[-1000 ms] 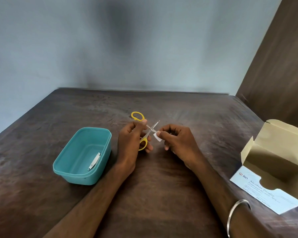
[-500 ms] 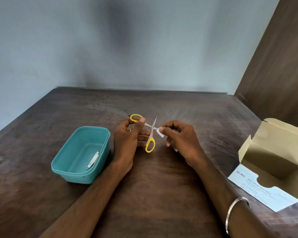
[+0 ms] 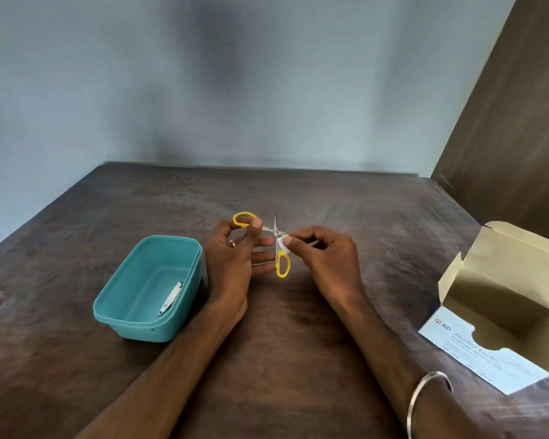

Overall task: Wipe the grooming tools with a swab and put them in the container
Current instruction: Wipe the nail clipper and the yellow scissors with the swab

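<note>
Small scissors [image 3: 282,264] with yellow handles are spread wide above the brown table. My left hand [image 3: 235,264] grips one yellow loop between thumb and forefinger. My right hand [image 3: 327,258] pinches a small white swab [image 3: 282,243] against a blade close to the pivot. One blade tip points up and away from me; the other blade is hidden under the swab and my fingers. A teal container [image 3: 124,304] stands left of my left hand, with a metal nail clipper [image 3: 170,297] lying inside it.
An open cardboard box of alcohol swabs [image 3: 501,299] lies at the right, its printed flap toward me. A wooden panel [image 3: 504,115] rises at the back right and a blue-grey wall stands behind the table's far edge.
The scissors have turned in my left hand: the free blade swung upright and the lower handle dropped down. My right hand keeps the swab on the blade near the pivot.
</note>
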A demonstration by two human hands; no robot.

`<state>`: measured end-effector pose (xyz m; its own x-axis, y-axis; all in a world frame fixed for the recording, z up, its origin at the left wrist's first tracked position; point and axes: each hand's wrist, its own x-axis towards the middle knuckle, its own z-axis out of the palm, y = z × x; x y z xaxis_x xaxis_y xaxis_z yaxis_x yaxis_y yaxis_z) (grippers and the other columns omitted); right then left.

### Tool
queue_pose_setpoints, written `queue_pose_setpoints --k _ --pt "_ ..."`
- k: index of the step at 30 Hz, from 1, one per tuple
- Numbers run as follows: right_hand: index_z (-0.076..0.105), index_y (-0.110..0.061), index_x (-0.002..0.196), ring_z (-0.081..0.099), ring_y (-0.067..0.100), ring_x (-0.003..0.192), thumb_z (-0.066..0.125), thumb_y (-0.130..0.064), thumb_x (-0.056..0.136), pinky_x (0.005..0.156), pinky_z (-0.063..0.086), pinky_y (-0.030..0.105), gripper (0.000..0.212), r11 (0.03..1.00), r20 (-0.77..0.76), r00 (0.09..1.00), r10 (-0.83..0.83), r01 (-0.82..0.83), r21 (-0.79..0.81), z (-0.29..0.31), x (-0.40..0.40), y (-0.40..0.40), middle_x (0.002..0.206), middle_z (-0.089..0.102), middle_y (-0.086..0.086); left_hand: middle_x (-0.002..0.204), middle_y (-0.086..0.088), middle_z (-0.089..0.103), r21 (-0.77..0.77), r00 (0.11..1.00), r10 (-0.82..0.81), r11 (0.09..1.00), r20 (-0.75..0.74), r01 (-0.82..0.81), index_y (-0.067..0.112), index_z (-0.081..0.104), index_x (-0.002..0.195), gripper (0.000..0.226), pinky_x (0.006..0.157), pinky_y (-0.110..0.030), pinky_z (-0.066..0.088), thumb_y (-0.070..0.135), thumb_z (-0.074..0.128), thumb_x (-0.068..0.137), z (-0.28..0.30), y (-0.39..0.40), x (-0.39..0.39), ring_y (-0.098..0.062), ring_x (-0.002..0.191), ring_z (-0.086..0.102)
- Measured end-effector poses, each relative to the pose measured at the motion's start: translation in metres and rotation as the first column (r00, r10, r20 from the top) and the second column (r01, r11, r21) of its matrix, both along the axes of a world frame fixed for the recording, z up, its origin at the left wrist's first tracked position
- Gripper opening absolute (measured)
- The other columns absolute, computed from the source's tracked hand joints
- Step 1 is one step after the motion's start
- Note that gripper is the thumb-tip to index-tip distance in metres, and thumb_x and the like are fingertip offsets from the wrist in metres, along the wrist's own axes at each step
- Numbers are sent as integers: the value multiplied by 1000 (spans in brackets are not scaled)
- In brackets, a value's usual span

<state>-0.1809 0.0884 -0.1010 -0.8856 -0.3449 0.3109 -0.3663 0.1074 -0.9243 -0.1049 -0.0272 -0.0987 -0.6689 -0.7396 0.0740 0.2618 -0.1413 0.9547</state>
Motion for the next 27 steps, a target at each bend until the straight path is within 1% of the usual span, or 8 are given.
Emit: queue_pose_setpoints --k 4,6,9,13,18,20,23,27 --pt "79 -31 72 65 1 61 84 -18 77 63 53 25 15 997 50 999 -2 6 -75 0 -1 0 69 76 -9 80 -13 73 29 998 -52 998 -34 53 14 61 98 15 59 -40 62 24 70 90 -1 9 1 -31 68 74" --pt "78 -34 73 70 2 65 84 -18 77 65 55 24 17 997 57 998 -7 11 -72 -1 0 0 70 76 -12 82 -14 72 63 997 -70 995 -45 72 14 60 98 14 60 -39 62 22 68 91 -1 10 1 -31 67 74" --pt "80 -31 78 72 1 73 83 -21 79 68 56 21 11 999 42 999 -20 22 -39 -3 1 -1 76 77 -15 83 -17 70 89 996 -67 993 -50 72 15 59 97 9 60 -36 61 21 65 93 -1 11 0 -29 68 73" --pt "80 -28 82 71 0 74 79 -23 83 65 53 14 5 999 39 999 -2 3 -33 -4 2 0 79 77 -16 87 -20 73 100 996 -72 992 -57 77 11 59 102 13 62 -37 62 19 65 94 -1 12 1 -34 75 75" --pt "80 -21 86 69 0 73 76 -19 86 71 57 25 4 998 123 992 -1 9 -69 -6 1 -4 81 77 -12 87 -17 69 121 996 -68 990 -56 74 17 60 93 7 63 -40 61 20 67 92 -5 10 -1 -38 78 74" --pt "80 -21 86 67 0 70 76 -19 86 67 56 27 4 997 136 991 -3 13 -71 -6 0 -5 81 77 -11 89 -14 67 136 997 -55 989 -61 63 18 60 91 6 64 -42 61 19 66 92 -6 9 -1 -38 77 74" --pt "80 -24 82 61 0 57 78 -22 85 55 47 26 4 994 154 987 -48 62 -89 -8 -1 -5 69 74 -12 88 -9 66 168 997 -34 985 -75 46 19 60 91 5 65 -44 62 19 65 93 -6 7 -2 -34 73 75" --pt "80 -25 82 61 0 56 80 -22 83 54 45 23 3 989 169 984 -62 83 -119 -8 -2 -4 70 75 -9 87 -9 66 165 997 -35 985 -74 47 19 60 91 5 68 -48 62 20 64 93 -6 6 -3 -36 75 74"
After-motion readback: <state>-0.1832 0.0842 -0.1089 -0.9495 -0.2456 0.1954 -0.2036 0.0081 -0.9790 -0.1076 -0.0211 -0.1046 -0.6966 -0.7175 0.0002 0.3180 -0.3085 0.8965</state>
